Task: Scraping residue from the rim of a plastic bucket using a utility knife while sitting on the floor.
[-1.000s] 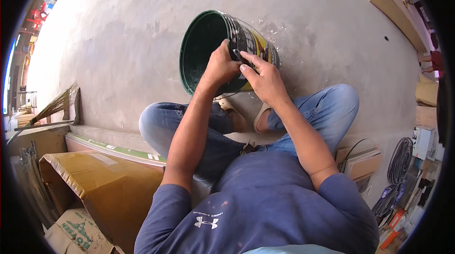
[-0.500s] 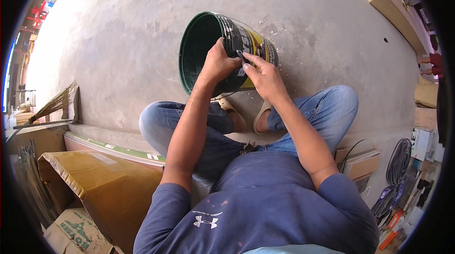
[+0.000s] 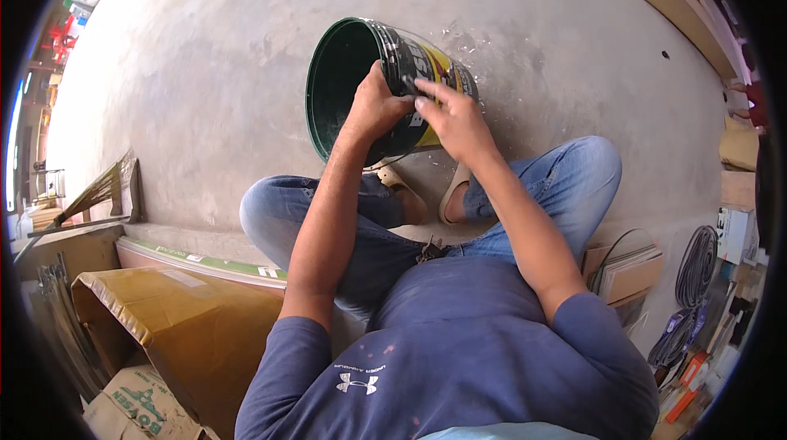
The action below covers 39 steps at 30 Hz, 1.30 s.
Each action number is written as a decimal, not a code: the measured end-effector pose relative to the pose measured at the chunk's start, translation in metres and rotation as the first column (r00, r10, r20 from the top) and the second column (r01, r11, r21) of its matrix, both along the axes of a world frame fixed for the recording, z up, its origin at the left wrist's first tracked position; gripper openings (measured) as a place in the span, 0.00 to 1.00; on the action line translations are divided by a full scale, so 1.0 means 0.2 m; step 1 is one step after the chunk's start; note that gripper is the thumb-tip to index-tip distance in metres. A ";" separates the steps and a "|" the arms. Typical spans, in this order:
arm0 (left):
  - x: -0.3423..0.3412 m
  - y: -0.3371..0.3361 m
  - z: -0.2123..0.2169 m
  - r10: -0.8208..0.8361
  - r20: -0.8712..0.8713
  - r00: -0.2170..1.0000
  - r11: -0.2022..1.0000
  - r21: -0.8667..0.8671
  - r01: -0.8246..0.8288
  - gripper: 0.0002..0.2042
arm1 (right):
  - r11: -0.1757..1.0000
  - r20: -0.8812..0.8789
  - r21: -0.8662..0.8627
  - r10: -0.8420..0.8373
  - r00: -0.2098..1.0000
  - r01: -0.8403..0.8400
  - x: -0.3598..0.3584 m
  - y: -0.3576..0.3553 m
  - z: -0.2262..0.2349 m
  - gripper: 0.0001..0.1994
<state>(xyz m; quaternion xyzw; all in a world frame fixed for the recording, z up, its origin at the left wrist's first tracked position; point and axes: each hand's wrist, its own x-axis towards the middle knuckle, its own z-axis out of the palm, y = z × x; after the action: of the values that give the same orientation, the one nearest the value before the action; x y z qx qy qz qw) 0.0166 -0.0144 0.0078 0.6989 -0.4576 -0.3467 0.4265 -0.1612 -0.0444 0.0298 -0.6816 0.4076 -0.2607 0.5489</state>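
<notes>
A dark green bucket (image 3: 324, 104) lies tipped on its side on the floor, mouth toward the left, with a black, yellow and white label (image 3: 447, 71) around its outside. My left hand (image 3: 375, 112) grips the rim, fingers inside the mouth and thumb pressed on the outer wall. Close beside that thumb is my right hand (image 3: 459, 124), its index finger and thumb apart at the label near the rim. A small dark bit shows by these fingertips, too blurred to make out. Whitish specks cling to the rim.
I sit with knees spread around the bucket on a concrete floor (image 3: 229, 71) scattered with white flakes. At left are a broom (image 3: 94, 186) and an open cardboard box (image 3: 197, 305). Stacked panels (image 3: 627, 268) and coiled dark hose (image 3: 695, 268) are at right; another person's arm (image 3: 742, 102) shows beyond.
My right index finger and thumb have parted from their pinch near the rim, and the hand has shifted slightly. My left hand keeps its grip. The bucket has barely moved.
</notes>
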 end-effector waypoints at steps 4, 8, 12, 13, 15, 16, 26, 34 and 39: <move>-0.05 0.01 0.00 -0.064 0.170 0.983 0.998 0.024 0.061 0.28 | 0.992 -0.025 -0.107 -0.071 0.997 0.068 0.07 -0.22 -0.07 0.23; 0.00 0.03 0.01 -0.116 0.135 0.984 0.993 0.042 0.112 0.29 | 0.983 -0.073 -0.184 -0.033 0.997 0.019 0.00 -0.13 -0.04 0.23; 0.01 0.02 0.06 -0.103 0.108 0.989 0.990 0.112 0.091 0.25 | 0.998 -0.030 -0.053 0.012 0.999 -0.014 -0.04 0.01 -0.02 0.22; 0.00 0.02 0.09 -0.085 0.190 0.978 0.993 0.096 0.068 0.25 | 0.988 -0.069 -0.153 -0.013 0.998 0.003 -0.02 0.02 0.03 0.22; -0.02 0.01 0.04 -0.092 0.206 0.974 0.995 0.054 0.083 0.24 | 0.928 -0.077 -0.372 -0.067 0.995 0.034 0.01 0.01 0.03 0.22; -0.05 0.00 0.05 -0.097 0.220 0.971 0.995 0.012 0.097 0.24 | 0.928 -0.077 -0.372 -0.067 0.995 0.034 0.01 0.00 0.04 0.22; -0.11 -0.01 0.06 -0.151 0.161 0.975 0.983 0.128 0.131 0.24 | 0.914 -0.292 -0.403 -0.074 0.954 -0.053 -0.05 0.03 0.15 0.22; -0.13 0.00 0.09 -0.127 0.143 0.982 0.991 0.064 0.119 0.28 | 0.859 -0.376 -0.493 -0.067 0.924 -0.139 -0.05 0.07 0.16 0.21; -0.12 -0.04 0.09 -0.123 0.168 0.978 0.985 0.144 0.099 0.33 | 0.848 -0.471 -0.499 -0.093 0.877 -0.178 0.01 -0.03 0.21 0.21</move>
<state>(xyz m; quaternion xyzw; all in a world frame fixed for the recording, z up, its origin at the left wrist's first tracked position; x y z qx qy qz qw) -0.0065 -0.0221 0.0266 0.7273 -0.5075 -0.3371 0.3161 -0.1598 -0.0507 0.0711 -0.8577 0.4267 -0.1735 0.2284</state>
